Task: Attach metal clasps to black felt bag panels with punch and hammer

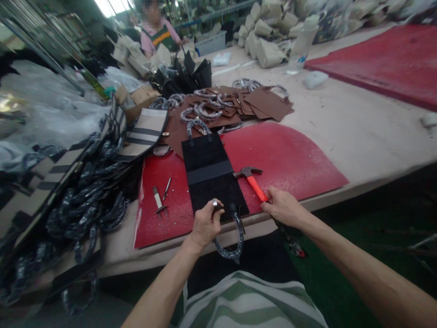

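Observation:
My right hand (282, 206) is closed round the orange-red handle of a claw hammer (254, 186), its head over the right edge of a black bag panel (208, 157). Over the panel's near end, my left hand (205, 223) is closed on a short metal punch (215, 203) with a round silver end; my fingers hide most of it. A plastic-wrapped bag handle (241, 237) hangs from the near end over the table edge. Another wrapped handle (198, 126) sticks up at the far end. The panel lies flat on a red board (280, 155).
A pronged tool (157, 199) and a thin metal rod (167, 188) lie left on the board. Black bag panels with wrapped handles (85, 205) are heaped at left. Brown panels (266, 102) lie behind. A plastic bottle (302, 45) and a co-worker (164, 34) are farther back.

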The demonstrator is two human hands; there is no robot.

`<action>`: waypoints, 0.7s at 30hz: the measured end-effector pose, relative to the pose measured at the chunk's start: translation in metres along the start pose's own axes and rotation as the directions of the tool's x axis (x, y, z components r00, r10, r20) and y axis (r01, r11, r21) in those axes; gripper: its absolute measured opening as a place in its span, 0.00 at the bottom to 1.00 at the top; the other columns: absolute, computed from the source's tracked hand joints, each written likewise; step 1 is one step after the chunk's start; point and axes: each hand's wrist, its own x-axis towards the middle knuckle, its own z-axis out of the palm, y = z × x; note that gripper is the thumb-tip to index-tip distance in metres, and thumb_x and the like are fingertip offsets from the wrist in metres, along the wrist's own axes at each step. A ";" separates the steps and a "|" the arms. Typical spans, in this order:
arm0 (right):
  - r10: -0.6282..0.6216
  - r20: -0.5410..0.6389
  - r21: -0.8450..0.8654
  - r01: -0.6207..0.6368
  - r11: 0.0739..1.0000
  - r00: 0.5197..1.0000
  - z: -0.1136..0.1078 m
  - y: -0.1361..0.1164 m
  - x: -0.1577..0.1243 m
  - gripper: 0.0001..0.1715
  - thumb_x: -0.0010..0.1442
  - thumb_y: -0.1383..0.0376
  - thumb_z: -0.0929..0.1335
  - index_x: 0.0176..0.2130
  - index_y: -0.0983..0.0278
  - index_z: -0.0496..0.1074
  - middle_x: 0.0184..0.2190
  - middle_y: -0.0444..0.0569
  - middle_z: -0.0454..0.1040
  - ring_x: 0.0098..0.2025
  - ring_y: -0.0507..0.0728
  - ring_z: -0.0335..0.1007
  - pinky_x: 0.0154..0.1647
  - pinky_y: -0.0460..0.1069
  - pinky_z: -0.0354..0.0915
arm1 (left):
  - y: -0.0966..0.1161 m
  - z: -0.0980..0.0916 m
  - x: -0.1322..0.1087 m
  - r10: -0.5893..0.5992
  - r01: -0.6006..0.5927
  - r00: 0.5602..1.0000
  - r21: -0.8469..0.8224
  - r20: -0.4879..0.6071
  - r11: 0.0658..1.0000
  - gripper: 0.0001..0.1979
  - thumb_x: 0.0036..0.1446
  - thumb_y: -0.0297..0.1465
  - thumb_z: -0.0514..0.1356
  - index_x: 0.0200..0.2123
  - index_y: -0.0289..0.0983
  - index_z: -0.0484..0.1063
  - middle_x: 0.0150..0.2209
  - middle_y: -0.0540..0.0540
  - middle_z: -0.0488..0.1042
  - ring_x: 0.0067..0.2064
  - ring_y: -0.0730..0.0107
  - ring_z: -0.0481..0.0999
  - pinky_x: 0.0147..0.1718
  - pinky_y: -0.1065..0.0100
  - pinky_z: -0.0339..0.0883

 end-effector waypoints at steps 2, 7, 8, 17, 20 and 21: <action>0.066 0.212 0.339 -0.137 0.931 0.975 0.002 -0.008 -0.003 0.05 0.58 0.68 0.64 0.31 0.63 0.61 0.25 0.43 0.64 0.24 0.52 0.61 0.25 0.47 0.60 | 0.000 0.001 0.000 -0.010 0.010 1.000 -0.019 -0.004 1.000 0.07 0.62 0.27 0.55 0.43 0.39 0.69 0.37 0.46 0.78 0.38 0.69 0.80 0.38 0.70 0.74; 0.073 0.258 0.662 -0.231 0.712 0.963 -0.011 -0.044 -0.033 0.13 0.63 0.55 0.62 0.32 0.60 0.58 0.22 0.37 0.56 0.15 0.47 0.45 0.14 0.43 0.48 | 0.001 0.002 0.002 -0.002 0.002 1.000 -0.039 -0.019 0.999 0.07 0.62 0.26 0.55 0.42 0.39 0.69 0.35 0.47 0.77 0.37 0.67 0.80 0.37 0.69 0.74; 0.011 0.158 0.651 -0.113 0.751 0.987 -0.016 -0.053 -0.043 0.16 0.64 0.52 0.61 0.33 0.60 0.58 0.22 0.37 0.56 0.15 0.47 0.45 0.14 0.43 0.47 | 0.001 0.002 0.003 -0.002 0.002 1.000 -0.039 -0.021 0.999 0.06 0.62 0.26 0.55 0.42 0.39 0.69 0.35 0.47 0.77 0.36 0.67 0.80 0.37 0.69 0.73; -0.554 -0.059 -0.558 0.433 0.708 0.830 -0.037 -0.074 -0.082 0.14 0.67 0.59 0.58 0.30 0.59 0.58 0.20 0.46 0.65 0.17 0.53 0.55 0.23 0.51 0.42 | 0.000 0.003 0.001 -0.020 0.020 1.000 -0.029 -0.015 0.999 0.05 0.61 0.26 0.55 0.40 0.39 0.69 0.34 0.46 0.77 0.36 0.67 0.80 0.35 0.69 0.73; -0.594 -0.161 -0.544 0.431 0.720 0.789 -0.060 -0.090 -0.092 0.16 0.69 0.56 0.57 0.30 0.59 0.57 0.18 0.43 0.62 0.16 0.53 0.52 0.22 0.50 0.43 | 0.000 0.003 0.001 -0.001 0.001 1.000 -0.028 -0.030 1.000 0.07 0.61 0.26 0.55 0.42 0.39 0.69 0.35 0.46 0.78 0.37 0.66 0.80 0.36 0.68 0.73; -0.619 -0.287 -0.504 0.434 0.746 0.731 -0.067 -0.095 -0.096 0.17 0.70 0.54 0.56 0.31 0.58 0.57 0.18 0.43 0.60 0.17 0.53 0.52 0.23 0.50 0.45 | 0.000 0.003 0.001 0.006 -0.007 0.999 -0.028 -0.034 1.000 0.08 0.61 0.26 0.55 0.43 0.39 0.69 0.36 0.46 0.78 0.37 0.66 0.80 0.37 0.68 0.73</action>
